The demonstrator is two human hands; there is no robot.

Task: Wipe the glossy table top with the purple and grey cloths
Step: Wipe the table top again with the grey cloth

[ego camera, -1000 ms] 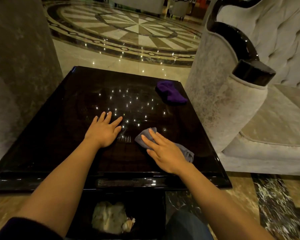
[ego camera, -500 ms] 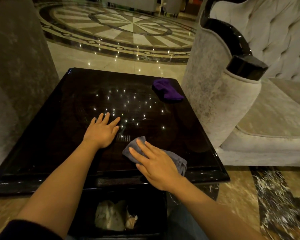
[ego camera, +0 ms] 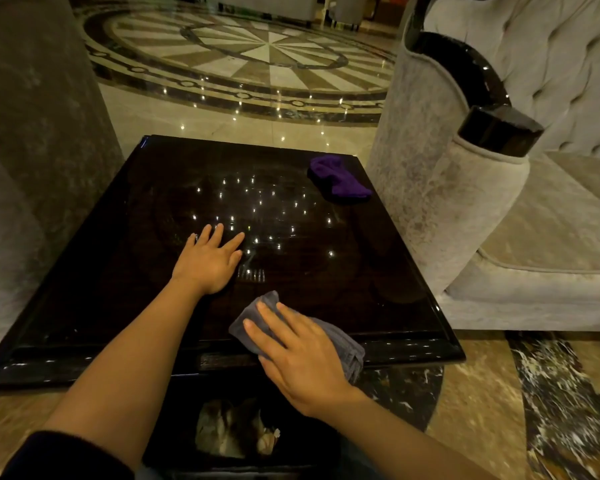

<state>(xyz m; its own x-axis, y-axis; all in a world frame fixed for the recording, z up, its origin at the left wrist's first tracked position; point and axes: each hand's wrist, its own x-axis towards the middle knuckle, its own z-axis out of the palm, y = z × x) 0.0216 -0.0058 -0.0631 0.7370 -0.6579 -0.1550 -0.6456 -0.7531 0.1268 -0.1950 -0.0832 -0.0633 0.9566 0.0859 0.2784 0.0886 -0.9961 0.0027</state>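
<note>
With my right hand (ego camera: 302,355) pressed flat on the grey cloth (ego camera: 343,344) at the surface's (ego camera: 118,271) near edge, the purple cloth (ego camera: 338,180) lay far-right, nearer it than my open, empty left hand (ego camera: 210,261).

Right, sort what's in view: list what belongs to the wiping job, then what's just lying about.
Job:
- glossy table top
- grey cloth under the right hand
- purple cloth, far right corner
- left hand, flat on the table

Lying about:
- armchair beside the table
- bin of crumpled paper below the near edge
</note>
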